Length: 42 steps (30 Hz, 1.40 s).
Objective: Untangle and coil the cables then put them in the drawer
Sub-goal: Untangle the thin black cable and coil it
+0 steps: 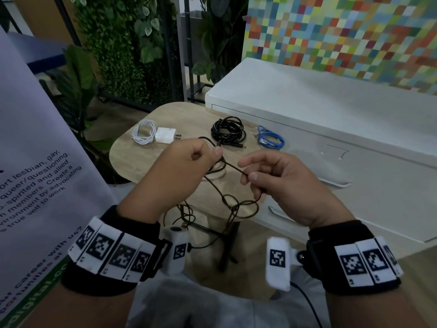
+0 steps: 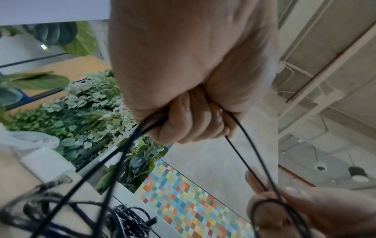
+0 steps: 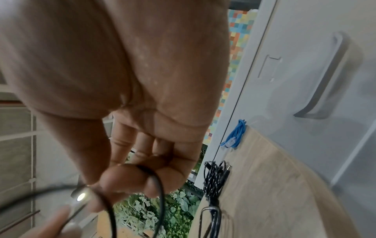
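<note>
Both hands are raised over the small wooden table (image 1: 132, 159), working a thin dark cable (image 1: 228, 200) whose loose loops and knots hang below them. My left hand (image 1: 189, 159) grips a bundle of its strands in a closed fist (image 2: 183, 119). My right hand (image 1: 262, 176) pinches one strand between thumb and fingertips (image 3: 142, 177), index finger stretched out. On the table lie a coiled white cable (image 1: 143, 132) with a white charger (image 1: 165, 135), a coiled black cable (image 1: 228, 131) and a coiled blue cable (image 1: 270, 138).
A white drawer cabinet (image 1: 331, 129) stands right of the table, its drawers closed, with a handle (image 3: 323, 80) near my right hand. A banner (image 1: 30, 162) hangs at the left. Plants (image 1: 123, 43) fill the back. The table's metal legs (image 1: 227, 242) show below the hanging loops.
</note>
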### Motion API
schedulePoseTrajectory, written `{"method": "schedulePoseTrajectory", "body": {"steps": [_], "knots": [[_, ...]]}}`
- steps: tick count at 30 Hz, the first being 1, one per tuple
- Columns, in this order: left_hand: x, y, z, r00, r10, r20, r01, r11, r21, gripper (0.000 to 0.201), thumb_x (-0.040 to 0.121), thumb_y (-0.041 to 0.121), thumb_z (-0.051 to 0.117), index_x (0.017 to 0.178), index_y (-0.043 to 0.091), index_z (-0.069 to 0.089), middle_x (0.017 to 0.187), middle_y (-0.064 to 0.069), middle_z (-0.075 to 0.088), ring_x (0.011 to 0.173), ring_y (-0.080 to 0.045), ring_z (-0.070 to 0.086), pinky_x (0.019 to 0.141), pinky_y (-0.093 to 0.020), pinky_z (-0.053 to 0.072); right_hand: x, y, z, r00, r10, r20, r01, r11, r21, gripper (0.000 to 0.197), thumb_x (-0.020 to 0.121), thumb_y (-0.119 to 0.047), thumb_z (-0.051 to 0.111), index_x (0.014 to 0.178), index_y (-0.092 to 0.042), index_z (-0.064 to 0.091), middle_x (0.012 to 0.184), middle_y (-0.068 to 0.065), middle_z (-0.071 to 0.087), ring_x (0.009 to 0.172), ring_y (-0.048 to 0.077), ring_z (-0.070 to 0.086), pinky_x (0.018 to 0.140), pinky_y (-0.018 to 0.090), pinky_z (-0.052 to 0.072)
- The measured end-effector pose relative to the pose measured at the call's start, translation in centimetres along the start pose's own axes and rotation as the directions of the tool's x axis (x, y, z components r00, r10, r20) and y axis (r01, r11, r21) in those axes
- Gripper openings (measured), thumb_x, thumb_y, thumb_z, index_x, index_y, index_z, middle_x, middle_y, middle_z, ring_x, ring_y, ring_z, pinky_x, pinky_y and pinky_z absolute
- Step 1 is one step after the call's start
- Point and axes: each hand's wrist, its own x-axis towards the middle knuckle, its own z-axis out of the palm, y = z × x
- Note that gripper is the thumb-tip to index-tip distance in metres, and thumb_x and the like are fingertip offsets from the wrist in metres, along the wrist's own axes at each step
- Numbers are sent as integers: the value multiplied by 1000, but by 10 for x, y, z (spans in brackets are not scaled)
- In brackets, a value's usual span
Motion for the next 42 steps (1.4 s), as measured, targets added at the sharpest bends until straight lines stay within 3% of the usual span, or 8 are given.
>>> {"method": "schedulePoseTrajectory", "body": {"steps": [8, 14, 18, 22, 28, 34, 38, 42], "knots": [[1, 3, 7, 990, -135, -31, 109, 898, -426, 46, 95, 38, 69, 55, 25, 50, 59, 3, 31, 48, -12, 21, 45, -24, 19, 1, 0, 10, 997, 80, -12, -81, 961, -265, 14, 90, -8, 77, 100, -18, 79, 62, -3, 55, 60, 15, 49, 61, 28, 44], [-6, 4, -5, 980, -47, 196, 57, 997, -49, 22, 79, 47, 83, 84, 28, 74, 66, -1, 66, 62, -7, 53, 64, -23, 44, 3, -3, 8, 975, 83, -206, -126, 970, -206, 19, 97, -12, 68, 80, -9, 76, 74, 7, 69, 59, 19, 60, 61, 37, 54], [-11, 8, -3, 912, -134, 387, 83, 986, 144, 38, 71, 49, 90, 106, 40, 76, 55, 14, 33, 52, -4, 33, 53, -19, 28, 1, -10, 15, 979, 106, -173, -93, 992, 81, 18, 102, -2, 56, 87, 0, 67, 74, 13, 65, 54, 22, 59, 54, 36, 56], [-11, 5, 8, 883, -180, 434, 92, 972, 216, 30, 74, 51, 88, 98, 37, 76, 51, 14, 42, 47, -6, 38, 50, -25, 30, 1, -16, 17, 987, 57, -152, -36, 990, 136, 18, 102, -1, 53, 88, 1, 65, 74, 14, 64, 54, 23, 60, 53, 36, 57], [-11, 6, 11, 876, -183, 447, 53, 956, 288, 15, 90, 37, 77, 83, 24, 76, 76, 5, 76, 70, -12, 70, 71, -36, 58, 5, -18, 17, 974, -49, -219, 74, 992, 106, 13, 96, 5, 60, 90, -3, 68, 73, 13, 65, 59, 26, 62, 57, 37, 56], [-11, 11, -1, 956, -93, 280, 103, 994, -24, 21, 92, 32, 74, 79, 15, 75, 76, -3, 77, 71, -29, 60, 70, -45, 48, 8, -5, 4, 919, -67, -388, 79, 997, 16, 21, 86, 2, 77, 100, -7, 65, 97, 14, 66, 86, 22, 67, 71, 44, 60], [-8, 10, 1, 985, -53, 164, 76, 988, -136, 22, 97, 19, 70, 80, 7, 76, 75, -7, 76, 52, 1, 51, 55, -16, 41, 3, -9, 8, 957, -16, -290, 17, 1000, 1, 19, 88, -15, 77, 86, -6, 60, 78, 16, 63, 67, 25, 65, 57, 39, 54], [-5, 6, 6, 985, -38, 168, 63, 987, -148, 17, 95, 19, 73, 81, 10, 78, 78, -8, 76, 74, -19, 72, 77, -34, 54, 4, -12, 14, 978, -45, -204, 16, 990, -140, 15, 82, -18, 82, 90, -11, 71, 82, 8, 73, 69, 23, 70, 59, 38, 58]]}}
